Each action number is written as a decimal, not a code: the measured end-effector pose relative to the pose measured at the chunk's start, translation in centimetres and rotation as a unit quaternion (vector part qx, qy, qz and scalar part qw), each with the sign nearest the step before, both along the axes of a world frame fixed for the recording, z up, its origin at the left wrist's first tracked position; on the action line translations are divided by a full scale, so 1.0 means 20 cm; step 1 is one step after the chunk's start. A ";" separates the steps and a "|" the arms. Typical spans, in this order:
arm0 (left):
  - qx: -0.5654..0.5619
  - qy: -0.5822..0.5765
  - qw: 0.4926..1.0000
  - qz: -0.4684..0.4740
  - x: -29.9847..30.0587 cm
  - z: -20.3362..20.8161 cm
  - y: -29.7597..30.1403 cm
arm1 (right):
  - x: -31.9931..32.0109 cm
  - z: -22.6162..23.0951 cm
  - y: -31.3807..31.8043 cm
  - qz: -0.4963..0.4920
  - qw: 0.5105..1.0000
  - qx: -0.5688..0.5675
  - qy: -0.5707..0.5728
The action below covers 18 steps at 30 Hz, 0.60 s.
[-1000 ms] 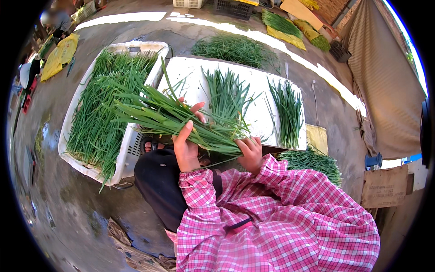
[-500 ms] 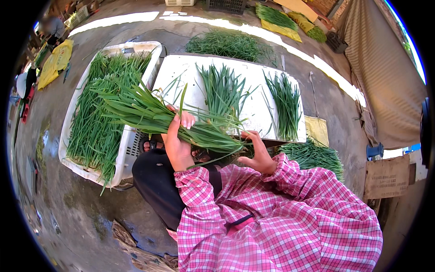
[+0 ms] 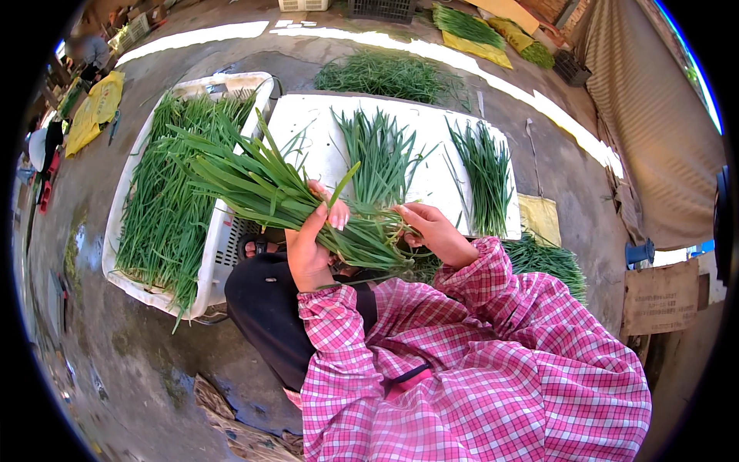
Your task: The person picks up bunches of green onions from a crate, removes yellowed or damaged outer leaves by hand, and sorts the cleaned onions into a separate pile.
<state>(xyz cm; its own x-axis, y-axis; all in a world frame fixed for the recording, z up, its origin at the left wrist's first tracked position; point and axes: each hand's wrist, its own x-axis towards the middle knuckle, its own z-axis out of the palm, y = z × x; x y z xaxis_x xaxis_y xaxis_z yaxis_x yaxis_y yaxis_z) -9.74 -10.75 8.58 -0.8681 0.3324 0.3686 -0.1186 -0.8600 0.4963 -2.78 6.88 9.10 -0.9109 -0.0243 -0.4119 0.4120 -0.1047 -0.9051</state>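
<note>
My left hand [image 3: 314, 240] is closed round the middle of a bunch of long flat chives [image 3: 265, 189], holding it aslant in front of me. The leafy tips fan out to the upper left over a white crate. At the other end of the bunch, my right hand [image 3: 439, 233] pinches thin stem ends between its thumb and fingers. Behind my hands a white board [image 3: 308, 115] carries a loose pile of chives [image 3: 379, 154] in its middle. A narrower, neater bundle [image 3: 485, 181] lies along its right side.
On my left stands the white plastic crate [image 3: 115, 208] full of chives. More greens lie on the floor beyond the board [image 3: 385, 75] and to its right [image 3: 546, 263]. Yellow sacks [image 3: 96, 112] and a dark crate [image 3: 571, 69] are farther off. At far left another person [image 3: 94, 50] is partly visible.
My right hand has moved left and closed its fingers on the stem ends; before, its thumb and fingers were apart. The bunch and left hand have shifted slightly right.
</note>
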 end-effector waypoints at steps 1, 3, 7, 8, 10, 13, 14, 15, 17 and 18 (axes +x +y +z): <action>0.002 0.005 1.000 -0.003 0.00 -0.01 -0.01 | 0.01 0.00 -0.01 -0.005 1.000 -0.027 0.000; 0.008 0.002 1.000 0.001 0.00 -0.01 -0.01 | 0.02 -0.04 0.01 0.007 0.999 -0.046 0.007; 0.025 -0.010 1.000 0.004 0.00 -0.01 -0.02 | 0.06 -0.01 0.01 -0.005 0.999 -0.013 0.040; 0.023 -0.006 1.000 0.013 0.00 -0.01 -0.02 | 0.07 -0.01 0.01 -0.012 0.998 0.007 0.055; 0.017 0.002 0.999 0.034 0.00 0.01 -0.02 | 0.09 -0.01 0.04 -0.045 0.996 0.027 0.067; 0.042 -0.016 0.997 0.069 0.00 0.01 -0.05 | 0.12 0.00 0.12 -0.097 0.992 0.050 0.061; 0.056 -0.028 0.995 0.078 -0.01 0.01 -0.06 | 0.14 0.02 0.16 -0.110 0.990 0.055 0.076; 0.075 -0.033 0.993 0.084 -0.01 0.02 -0.07 | 0.15 -0.01 0.21 -0.130 0.986 0.041 0.093; 0.094 -0.063 0.986 0.123 -0.03 0.02 -0.10 | 0.17 -0.05 0.33 -0.189 0.975 0.012 0.119; 0.104 -0.074 0.982 0.143 -0.03 0.03 -0.12 | 0.17 -0.05 0.37 -0.226 0.966 -0.003 0.127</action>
